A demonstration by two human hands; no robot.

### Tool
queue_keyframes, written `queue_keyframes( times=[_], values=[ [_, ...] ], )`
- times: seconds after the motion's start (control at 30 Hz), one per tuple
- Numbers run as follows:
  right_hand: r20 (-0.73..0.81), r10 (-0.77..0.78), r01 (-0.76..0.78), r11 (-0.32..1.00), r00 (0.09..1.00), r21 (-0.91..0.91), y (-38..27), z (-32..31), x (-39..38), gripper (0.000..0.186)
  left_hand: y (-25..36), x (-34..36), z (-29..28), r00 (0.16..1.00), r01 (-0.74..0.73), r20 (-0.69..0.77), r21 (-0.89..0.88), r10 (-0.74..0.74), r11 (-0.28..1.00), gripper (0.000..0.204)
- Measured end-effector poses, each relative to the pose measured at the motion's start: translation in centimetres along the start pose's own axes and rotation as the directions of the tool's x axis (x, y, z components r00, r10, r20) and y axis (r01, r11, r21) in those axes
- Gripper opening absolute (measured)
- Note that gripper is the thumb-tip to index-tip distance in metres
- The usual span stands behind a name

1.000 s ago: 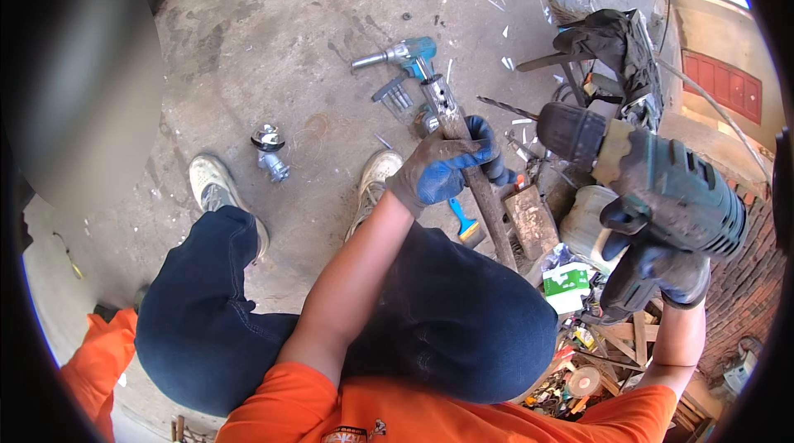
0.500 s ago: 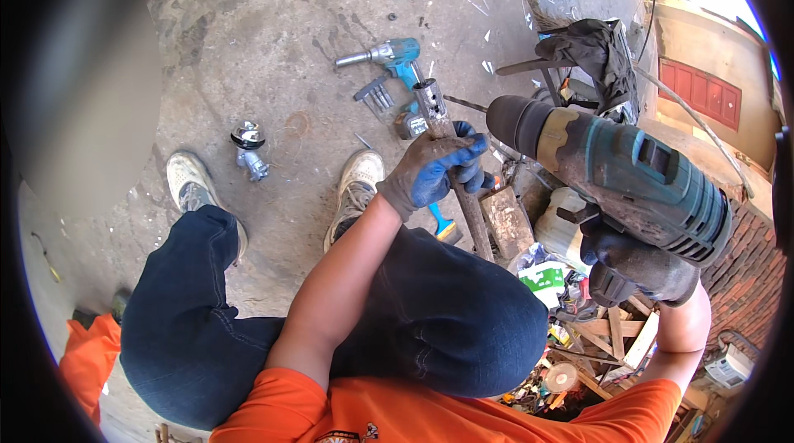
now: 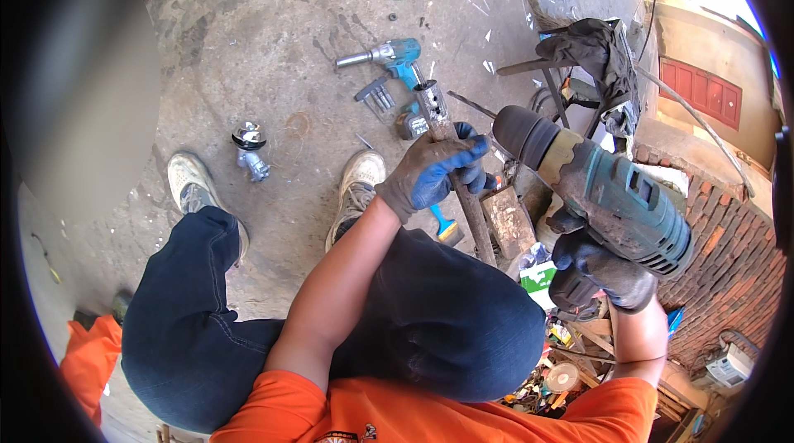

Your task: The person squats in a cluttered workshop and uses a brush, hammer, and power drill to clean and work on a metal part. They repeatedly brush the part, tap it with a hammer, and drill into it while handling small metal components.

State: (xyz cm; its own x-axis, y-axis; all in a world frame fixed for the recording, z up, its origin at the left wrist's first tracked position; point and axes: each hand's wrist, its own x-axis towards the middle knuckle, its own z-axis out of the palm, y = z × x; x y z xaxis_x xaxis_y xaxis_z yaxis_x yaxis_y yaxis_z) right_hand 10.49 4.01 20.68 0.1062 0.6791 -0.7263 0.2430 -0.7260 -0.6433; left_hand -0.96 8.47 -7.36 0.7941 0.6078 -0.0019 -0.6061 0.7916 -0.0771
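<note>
My left hand (image 3: 430,172), in a grey and blue glove, is wrapped round a worn, rusty bar (image 3: 473,220). The bar stands tilted, and its upper end is a metal socket (image 3: 432,101) with holes. In my right hand (image 3: 608,269), also gloved, is the grip of a teal and black power drill (image 3: 616,182). A long thin drill bit (image 3: 473,105) points from the chuck toward the upper left. Its tip appears beside the socket end, with a visible gap between them.
On the concrete floor lie a teal impact wrench (image 3: 397,54), a socket set (image 3: 376,95), a small metal part (image 3: 251,149) and a blue-handled brush (image 3: 447,226). Scrap wood and clutter fill the lower right, beside a brick wall (image 3: 728,277). Another person's orange clothing (image 3: 89,360) shows at lower left.
The drill has come down and to the left with my right hand and now slants more steeply. More of its bit shows. My left hand and the bar have hardly moved.
</note>
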Motion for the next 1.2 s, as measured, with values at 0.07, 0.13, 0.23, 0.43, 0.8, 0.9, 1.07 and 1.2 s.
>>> queue_keyframes(
  times=[0.07,0.13,0.23,0.43,0.8,0.9,1.07,1.2],
  values=[
    [-0.034,-0.064,0.066,0.995,0.997,0.076,1.7,0.4,0.0,0.054,-0.4,0.1,-0.6,1.000,-0.007,0.019,-0.081,0.008,0.997,0.012],
    [-0.042,-0.088,0.093,0.984,0.995,0.149,3.0,0.5,0.0,0.054,-0.9,0.2,-1.8,0.997,-0.019,0.076,-0.137,0.030,0.990,0.017],
    [-0.051,-0.055,0.051,0.996,0.997,-0.073,5.1,-0.6,-0.4,0.054,-0.7,0.2,-2.1,0.992,-0.053,0.110,-0.128,0.068,0.990,0.023],
    [-0.104,-0.057,0.048,0.995,0.993,-0.089,5.4,0.1,-0.4,0.062,-0.4,0.2,-1.4,0.989,-0.038,0.135,-0.151,0.059,0.988,0.028],
    [-0.074,-0.116,0.120,0.992,0.990,0.049,4.8,1.1,1.0,0.066,-0.4,-0.2,-1.6,0.991,-0.045,0.118,-0.181,0.067,0.982,0.034],
    [-0.068,-0.120,0.116,0.991,0.990,-0.062,4.4,0.9,1.0,0.065,-0.3,-0.2,-1.6,0.991,-0.032,0.126,-0.162,0.053,0.986,0.034],
    [-0.084,-0.100,0.069,0.946,0.991,-0.316,5.3,0.6,0.6,0.062,0.0,-0.4,-1.2,0.996,-0.021,0.084,-0.136,0.032,0.991,0.035],
    [-0.138,-0.139,0.144,0.989,0.981,0.029,6.3,1.4,0.4,0.060,-0.1,-0.4,-1.1,0.993,-0.024,0.110,-0.174,0.043,0.985,0.030]
  ],
)
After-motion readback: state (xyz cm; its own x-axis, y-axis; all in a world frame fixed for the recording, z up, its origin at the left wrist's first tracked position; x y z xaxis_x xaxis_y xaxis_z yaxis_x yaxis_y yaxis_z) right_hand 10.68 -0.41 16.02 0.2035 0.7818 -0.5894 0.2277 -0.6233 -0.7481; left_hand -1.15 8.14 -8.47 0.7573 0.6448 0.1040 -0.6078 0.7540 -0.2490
